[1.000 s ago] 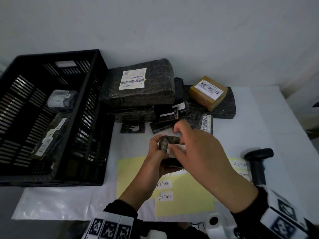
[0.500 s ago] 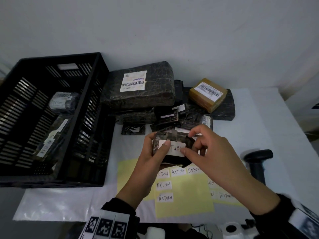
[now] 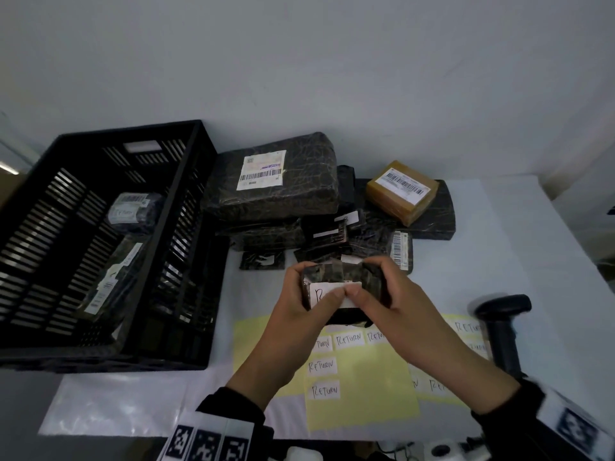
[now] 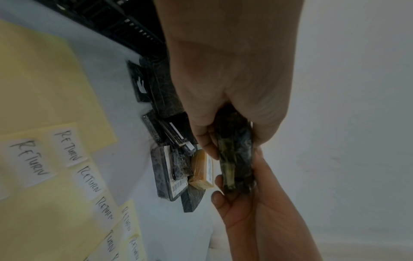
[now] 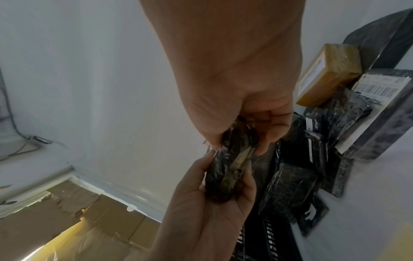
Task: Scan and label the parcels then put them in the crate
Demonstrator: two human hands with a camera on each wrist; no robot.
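Observation:
Both hands hold one small dark wrapped parcel (image 3: 342, 277) above the table, in front of the parcel pile. My left hand (image 3: 307, 297) grips its left end and my right hand (image 3: 369, 291) grips its right end. Both thumbs press a white RETURN label (image 3: 324, 292) flat on its near face. The wrist views show the parcel (image 4: 234, 159) edge-on between the fingers (image 5: 225, 169). The black slatted crate (image 3: 186, 227) stands at the left with two labelled parcels (image 3: 129, 211) inside. A black handheld scanner (image 3: 502, 321) stands upright at the right.
A pile of dark wrapped parcels (image 3: 276, 181) and a brown box (image 3: 401, 191) with barcode labels lies behind the hands. Yellow backing sheets (image 3: 362, 394) with several RETURN stickers (image 3: 322, 390) lie on the white table (image 3: 532, 247) under my wrists. The wall is close behind.
The parcel has been turned so its face points at me and the RETURN label now sits on it. My right thumb moved in from the label's right edge to press it down beside the left thumb.

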